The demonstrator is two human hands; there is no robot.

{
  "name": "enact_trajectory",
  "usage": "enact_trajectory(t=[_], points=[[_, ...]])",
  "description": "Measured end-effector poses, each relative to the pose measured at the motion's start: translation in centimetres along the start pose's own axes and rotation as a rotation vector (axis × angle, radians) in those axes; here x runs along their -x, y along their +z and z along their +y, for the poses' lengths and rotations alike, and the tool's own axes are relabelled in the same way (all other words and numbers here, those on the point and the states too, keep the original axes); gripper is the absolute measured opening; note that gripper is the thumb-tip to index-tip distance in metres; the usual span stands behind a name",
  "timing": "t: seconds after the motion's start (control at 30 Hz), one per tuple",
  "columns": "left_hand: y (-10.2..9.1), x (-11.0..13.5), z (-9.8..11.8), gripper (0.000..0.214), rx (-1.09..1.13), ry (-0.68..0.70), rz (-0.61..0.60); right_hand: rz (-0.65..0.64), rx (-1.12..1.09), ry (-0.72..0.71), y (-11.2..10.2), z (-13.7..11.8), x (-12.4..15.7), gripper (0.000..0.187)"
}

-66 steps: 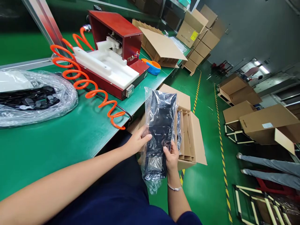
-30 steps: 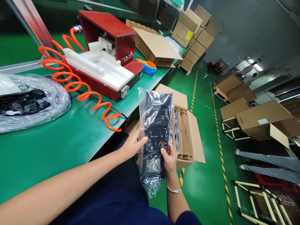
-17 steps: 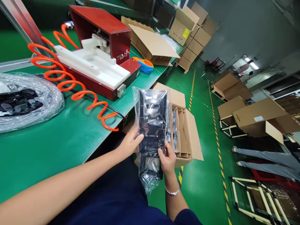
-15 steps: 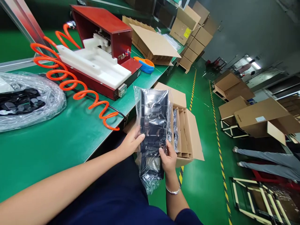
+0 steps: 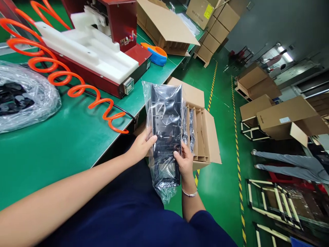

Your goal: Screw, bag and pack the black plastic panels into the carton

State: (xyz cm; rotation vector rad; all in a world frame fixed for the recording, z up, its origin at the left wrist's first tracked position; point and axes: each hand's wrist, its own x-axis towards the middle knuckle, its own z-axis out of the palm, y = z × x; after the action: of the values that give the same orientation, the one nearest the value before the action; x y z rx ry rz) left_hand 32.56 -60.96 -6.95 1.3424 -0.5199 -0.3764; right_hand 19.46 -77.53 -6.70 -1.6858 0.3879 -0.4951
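A long black plastic panel (image 5: 167,123) in a clear plastic bag (image 5: 166,193) is held up in front of my body. My left hand (image 5: 141,145) grips its left edge, thumb on the face and fingers hidden behind. On the lower right edge, my right hand (image 5: 185,159) holds it the same way, a bracelet at the wrist. Just behind the panel stands an open cardboard box (image 5: 212,137) with cardboard dividers. Bagged dark pieces (image 5: 191,130) sit upright in its left slots.
On the green bench (image 5: 74,147) are a red machine with a white fixture (image 5: 102,58), a coiled orange hose (image 5: 97,99), a bag of black parts (image 5: 28,99) and blue-orange tape (image 5: 156,55). Cartons (image 5: 290,118) and a person's legs (image 5: 288,163) are at right.
The view has shifted, so the bench and machine appear higher and farther left. Both hands keep their hold on the bagged panel, which looks slightly more face-on.
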Motion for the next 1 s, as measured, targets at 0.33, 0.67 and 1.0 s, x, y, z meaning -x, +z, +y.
enact_trajectory(t=[0.33,0.67,1.0], points=[[-0.4,0.0,-0.6,0.072,-0.107,-0.048,0.038,-0.12,-0.023,0.017,-0.5,-0.1,-1.0,0.069],[-0.2,-0.3,-1.0,0.062,0.071,-0.043,0.055,-0.113,-0.049,0.027,-0.2,-0.3,-0.5,0.065],[-0.1,-0.2,-0.9,0.062,0.056,-0.035,0.049,-0.11,-0.032,0.032,-0.4,-0.2,-0.6,0.067]])
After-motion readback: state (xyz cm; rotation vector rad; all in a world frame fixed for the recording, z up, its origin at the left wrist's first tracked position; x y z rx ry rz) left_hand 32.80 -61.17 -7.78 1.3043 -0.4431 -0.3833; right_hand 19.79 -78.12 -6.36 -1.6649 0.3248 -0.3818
